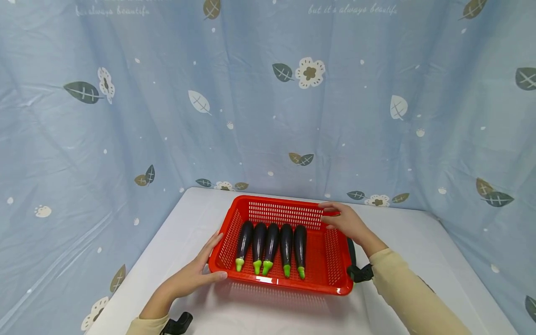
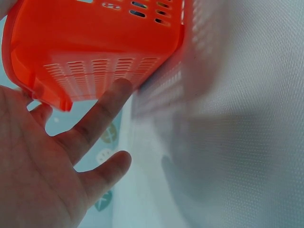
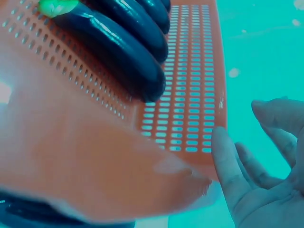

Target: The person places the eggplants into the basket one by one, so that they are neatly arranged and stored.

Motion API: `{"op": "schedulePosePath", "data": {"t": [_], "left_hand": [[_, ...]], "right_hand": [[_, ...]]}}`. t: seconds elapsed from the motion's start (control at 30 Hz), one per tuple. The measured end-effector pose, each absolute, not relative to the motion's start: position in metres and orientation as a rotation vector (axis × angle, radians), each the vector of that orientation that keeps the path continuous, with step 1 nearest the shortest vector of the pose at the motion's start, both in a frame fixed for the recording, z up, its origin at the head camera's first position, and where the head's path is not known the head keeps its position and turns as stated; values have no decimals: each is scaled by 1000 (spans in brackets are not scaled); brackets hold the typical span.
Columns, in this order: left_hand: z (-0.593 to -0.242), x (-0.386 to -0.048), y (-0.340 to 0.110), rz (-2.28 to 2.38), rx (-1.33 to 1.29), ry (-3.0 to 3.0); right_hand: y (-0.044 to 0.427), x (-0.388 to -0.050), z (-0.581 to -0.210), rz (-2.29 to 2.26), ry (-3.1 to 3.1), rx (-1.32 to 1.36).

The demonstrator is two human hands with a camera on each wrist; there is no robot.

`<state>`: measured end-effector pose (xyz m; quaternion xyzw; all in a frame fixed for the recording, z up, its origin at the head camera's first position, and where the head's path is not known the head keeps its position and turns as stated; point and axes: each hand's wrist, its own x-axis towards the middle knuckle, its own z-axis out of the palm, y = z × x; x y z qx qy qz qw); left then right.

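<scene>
A red plastic basket (image 1: pixel 320 260) with slotted walls stands on the white table. Inside it, several dark eggplants (image 1: pixel 272 242) lie side by side, their green stem ends toward the front. At the basket's front left corner is my left hand (image 1: pixel 194 277), thumb near the front rim and fingers along the left rim. In the left wrist view its fingers (image 2: pixel 102 114) reach out fairly straight beside and below the rim. My right hand (image 1: pixel 345 222) is at the back right corner, fingers slightly bent; one fingertip (image 3: pixel 220 137) appears to touch the rim.
A dark glossy object (image 3: pixel 28 209) lies outside the basket, mostly hidden by its right side. The white table (image 1: pixel 197 209) extends around the basket. A blue patterned curtain (image 1: pixel 251 116) hangs behind and along both sides.
</scene>
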<state>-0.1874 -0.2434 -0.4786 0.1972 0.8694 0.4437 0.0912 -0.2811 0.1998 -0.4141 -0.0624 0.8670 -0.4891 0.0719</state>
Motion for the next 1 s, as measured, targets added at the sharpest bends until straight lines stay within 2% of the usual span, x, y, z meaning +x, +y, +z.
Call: {"op": "schedulePosePath", "data": {"t": [1.0], "left_hand": [[-477, -187, -243, 1323, 553, 2565]], "right_hand": [[249, -268, -429, -1503, 2684, -83]]}}
